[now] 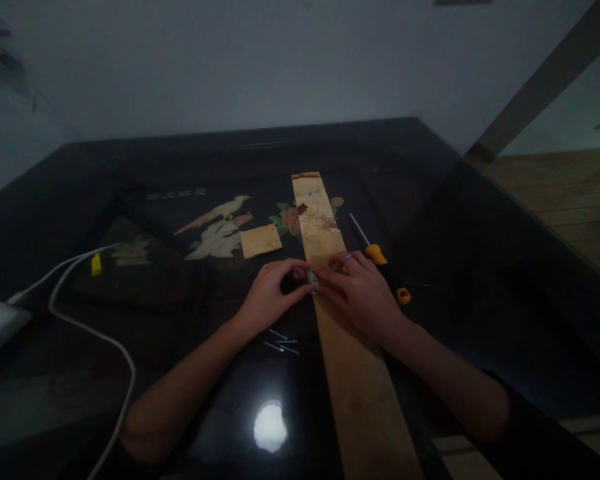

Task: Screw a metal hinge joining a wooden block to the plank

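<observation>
A long wooden board (363,393) runs away from me across the dark table. Over its left edge, my left hand (267,293) pinches a small silver metal plate (313,281), which looks as if it has holes. The fingertips of my right hand (365,290), resting over the board, close on the plate's other side. My fingers partly cover it, so its full shape is hidden. Several thin metal screws (283,343) lie on the table close to my left wrist. To the right of the board is a screwdriver (376,254) with an orange and black handle, partly behind my right hand.
A small square wooden piece (261,241) lies left of the board. Farther left are a small yellow object (96,264), a white cable (113,341) and a white power strip (3,327). The glossy table (180,373) has a bird-and-flower picture and meets a wall behind.
</observation>
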A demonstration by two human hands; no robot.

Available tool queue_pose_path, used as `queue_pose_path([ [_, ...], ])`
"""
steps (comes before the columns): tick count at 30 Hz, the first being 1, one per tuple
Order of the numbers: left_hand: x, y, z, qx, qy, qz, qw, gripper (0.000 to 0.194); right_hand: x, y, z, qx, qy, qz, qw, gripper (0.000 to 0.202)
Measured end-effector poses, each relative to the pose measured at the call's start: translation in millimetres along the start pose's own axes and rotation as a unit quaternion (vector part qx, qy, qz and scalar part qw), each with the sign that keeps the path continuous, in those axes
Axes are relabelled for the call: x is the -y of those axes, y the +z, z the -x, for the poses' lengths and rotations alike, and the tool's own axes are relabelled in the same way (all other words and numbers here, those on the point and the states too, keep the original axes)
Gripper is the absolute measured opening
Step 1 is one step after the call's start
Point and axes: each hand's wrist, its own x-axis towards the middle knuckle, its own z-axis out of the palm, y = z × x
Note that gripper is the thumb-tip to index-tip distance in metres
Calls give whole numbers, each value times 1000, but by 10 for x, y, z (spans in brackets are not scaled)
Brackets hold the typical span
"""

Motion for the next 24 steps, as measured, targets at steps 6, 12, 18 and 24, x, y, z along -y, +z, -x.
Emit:
queue_pose_path([
  [6, -3, 7, 1, -3, 8, 2, 1000, 27, 9, -28, 3, 5, -2, -6, 1000, 29],
  [12, -1, 7, 5, -9, 31, -5, 999, 29, -18, -68, -1, -37, -11, -36, 999, 26],
  [18, 27, 9, 9, -6, 49, -17, 999, 24, 207, -182, 26, -44, -70, -129, 988, 17],
  [24, 59, 18, 14, -14, 61, -10, 998, 24, 605, -201, 135, 137, -133, -104, 976, 7],
])
